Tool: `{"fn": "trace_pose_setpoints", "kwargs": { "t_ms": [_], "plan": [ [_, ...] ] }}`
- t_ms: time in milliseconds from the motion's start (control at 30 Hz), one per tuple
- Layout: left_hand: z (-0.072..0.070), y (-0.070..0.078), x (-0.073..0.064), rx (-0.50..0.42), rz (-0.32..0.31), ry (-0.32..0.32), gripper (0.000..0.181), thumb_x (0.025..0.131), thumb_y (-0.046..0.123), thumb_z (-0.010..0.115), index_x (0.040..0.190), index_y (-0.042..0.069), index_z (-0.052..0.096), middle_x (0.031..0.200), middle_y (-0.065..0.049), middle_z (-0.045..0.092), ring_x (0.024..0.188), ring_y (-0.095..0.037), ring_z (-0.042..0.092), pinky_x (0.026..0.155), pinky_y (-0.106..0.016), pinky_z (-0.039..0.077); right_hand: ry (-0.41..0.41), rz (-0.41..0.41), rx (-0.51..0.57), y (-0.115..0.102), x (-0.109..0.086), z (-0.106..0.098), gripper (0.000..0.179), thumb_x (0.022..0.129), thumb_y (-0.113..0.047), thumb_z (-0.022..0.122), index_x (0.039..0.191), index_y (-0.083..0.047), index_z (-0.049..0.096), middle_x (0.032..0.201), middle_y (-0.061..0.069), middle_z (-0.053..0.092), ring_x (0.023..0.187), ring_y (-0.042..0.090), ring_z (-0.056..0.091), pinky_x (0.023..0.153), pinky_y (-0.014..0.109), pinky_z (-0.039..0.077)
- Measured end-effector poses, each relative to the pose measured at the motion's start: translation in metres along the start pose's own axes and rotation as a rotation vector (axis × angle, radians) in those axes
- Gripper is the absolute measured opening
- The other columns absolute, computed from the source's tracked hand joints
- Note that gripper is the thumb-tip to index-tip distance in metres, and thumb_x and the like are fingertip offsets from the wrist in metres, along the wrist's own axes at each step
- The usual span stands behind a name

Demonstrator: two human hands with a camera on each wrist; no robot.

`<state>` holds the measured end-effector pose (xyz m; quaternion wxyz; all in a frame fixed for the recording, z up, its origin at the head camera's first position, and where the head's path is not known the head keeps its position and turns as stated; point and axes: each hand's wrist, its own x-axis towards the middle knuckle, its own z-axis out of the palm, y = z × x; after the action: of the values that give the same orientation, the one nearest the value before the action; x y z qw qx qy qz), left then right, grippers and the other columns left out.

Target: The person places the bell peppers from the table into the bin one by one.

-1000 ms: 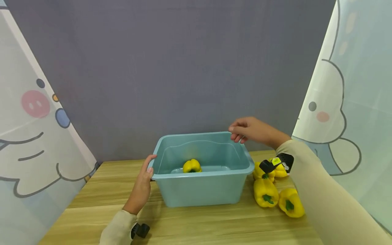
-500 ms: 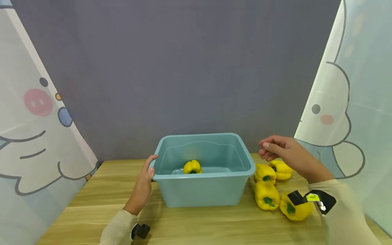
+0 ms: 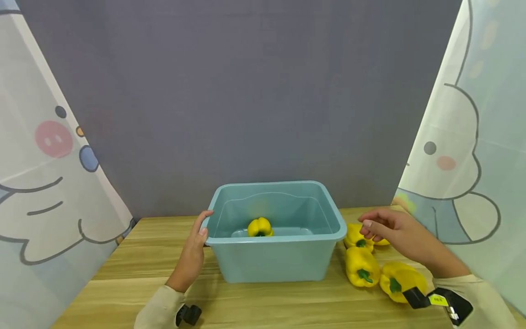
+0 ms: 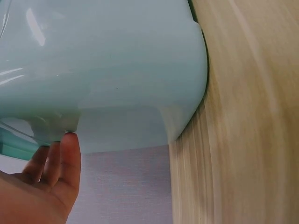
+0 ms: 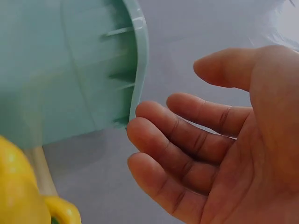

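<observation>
A light blue plastic tub stands on the table with one yellow bell pepper inside. My left hand holds its left rim; in the left wrist view the fingertips reach under the rim against the outer wall. To the right of the tub, my right hand hovers over a group of yellow bell peppers, its fingers loosely bent and nothing in them. One pepper lies beside the tub, another nearer my right wrist. Two more sit behind, partly hidden by the hand, the nearer pepper touching the tub's side in this view.
The wooden table runs under everything. A grey cloth backdrop rises right behind the tub, and printed curtains hang at both sides.
My right hand has moved from above the tub's back right corner, rightward and down, to over the loose peppers. The left hand keeps its hold on the rim.
</observation>
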<state>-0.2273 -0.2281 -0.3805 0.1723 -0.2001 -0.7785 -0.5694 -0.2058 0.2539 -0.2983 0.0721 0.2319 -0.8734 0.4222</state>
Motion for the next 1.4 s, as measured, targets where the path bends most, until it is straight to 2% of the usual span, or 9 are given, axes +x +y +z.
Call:
{"fn": "trace_pose_setpoints", "kwargs": {
  "t_ms": [167, 367, 500, 667, 733, 900, 1033, 1200, 1400],
  "plan": [
    [-0.002, 0.002, 0.0, 0.004, 0.001, 0.004, 0.046, 0.109, 0.032, 0.024, 0.153, 0.02, 0.031, 0.142, -0.017, 0.039, 0.116, -0.042, 0.045, 0.093, -0.044, 0.039, -0.015, 0.015, -0.011, 0.005, -0.001, -0.002, 0.028, 0.105, -0.018, 0.053, 0.119, 0.005, 0.061, 0.097, 0.01, 0.067, 0.082, 0.017, 0.066, 0.07, 0.031, 0.056],
    [-0.009, 0.004, 0.001, 0.034, 0.01, -0.003, 0.047, 0.109, 0.032, 0.024, 0.154, 0.02, 0.03, 0.143, -0.015, 0.038, 0.117, -0.036, 0.044, 0.095, -0.051, 0.034, -0.057, 0.078, -0.003, 0.017, -0.002, -0.003, 0.033, 0.106, -0.021, 0.053, 0.123, 0.007, 0.059, 0.096, 0.009, 0.067, 0.083, 0.017, 0.065, 0.071, 0.031, 0.056],
    [-0.01, 0.005, 0.001, 0.026, 0.015, 0.005, 0.047, 0.109, 0.03, 0.025, 0.154, 0.019, 0.031, 0.145, -0.015, 0.036, 0.119, -0.034, 0.043, 0.096, -0.053, 0.031, -0.084, 0.133, -0.11, 0.026, -0.001, 0.001, 0.038, 0.105, -0.031, 0.054, 0.124, 0.0, 0.062, 0.099, 0.004, 0.069, 0.086, 0.018, 0.066, 0.072, 0.03, 0.055],
    [-0.006, 0.002, -0.001, 0.004, -0.013, 0.003, 0.048, 0.108, 0.034, 0.025, 0.153, 0.02, 0.031, 0.145, -0.015, 0.037, 0.117, -0.037, 0.044, 0.095, -0.045, 0.036, -0.158, 0.158, -0.188, 0.033, -0.002, 0.002, 0.038, 0.103, -0.033, 0.057, 0.124, -0.001, 0.063, 0.107, 0.004, 0.07, 0.09, 0.022, 0.067, 0.074, 0.03, 0.054],
    [-0.005, 0.0, -0.002, -0.008, -0.02, 0.0, 0.048, 0.108, 0.035, 0.024, 0.154, 0.021, 0.03, 0.145, -0.015, 0.036, 0.117, -0.039, 0.044, 0.095, -0.041, 0.037, -0.189, 0.154, -0.2, 0.035, -0.002, 0.002, 0.037, 0.103, -0.029, 0.058, 0.123, 0.001, 0.062, 0.105, 0.005, 0.07, 0.088, 0.022, 0.066, 0.074, 0.032, 0.054],
    [-0.003, -0.001, -0.001, -0.011, -0.006, 0.012, 0.047, 0.108, 0.032, 0.024, 0.153, 0.02, 0.031, 0.143, -0.015, 0.038, 0.116, -0.038, 0.045, 0.094, -0.036, 0.038, -0.254, 0.229, -0.283, 0.035, -0.002, 0.002, 0.038, 0.1, -0.032, 0.061, 0.123, -0.001, 0.063, 0.098, 0.002, 0.068, 0.083, 0.019, 0.062, 0.069, 0.036, 0.051],
    [-0.004, -0.001, 0.001, 0.003, 0.01, 0.01, 0.047, 0.109, 0.032, 0.024, 0.153, 0.019, 0.031, 0.145, -0.015, 0.037, 0.117, -0.032, 0.045, 0.095, -0.041, 0.037, -0.276, 0.273, -0.34, 0.037, -0.002, 0.004, 0.041, 0.099, -0.037, 0.063, 0.123, -0.004, 0.064, 0.101, 0.004, 0.067, 0.085, 0.019, 0.06, 0.072, 0.039, 0.051],
    [-0.003, -0.002, 0.001, 0.024, 0.024, 0.002, 0.049, 0.108, 0.033, 0.023, 0.154, 0.018, 0.03, 0.155, -0.011, 0.027, 0.128, -0.031, 0.037, 0.098, -0.053, 0.03, -0.297, 0.254, -0.363, 0.04, -0.003, 0.008, 0.041, 0.098, -0.04, 0.063, 0.121, -0.005, 0.065, 0.107, 0.006, 0.067, 0.09, 0.021, 0.06, 0.076, 0.043, 0.051],
    [-0.003, -0.002, 0.001, 0.015, 0.017, -0.009, 0.048, 0.109, 0.032, 0.023, 0.154, 0.017, 0.029, 0.155, -0.01, 0.027, 0.127, -0.032, 0.037, 0.098, -0.05, 0.031, -0.302, 0.252, -0.377, 0.044, -0.004, 0.012, 0.042, 0.098, -0.039, 0.063, 0.121, -0.004, 0.064, 0.105, 0.005, 0.066, 0.089, 0.019, 0.059, 0.076, 0.043, 0.05]
  ]
}}
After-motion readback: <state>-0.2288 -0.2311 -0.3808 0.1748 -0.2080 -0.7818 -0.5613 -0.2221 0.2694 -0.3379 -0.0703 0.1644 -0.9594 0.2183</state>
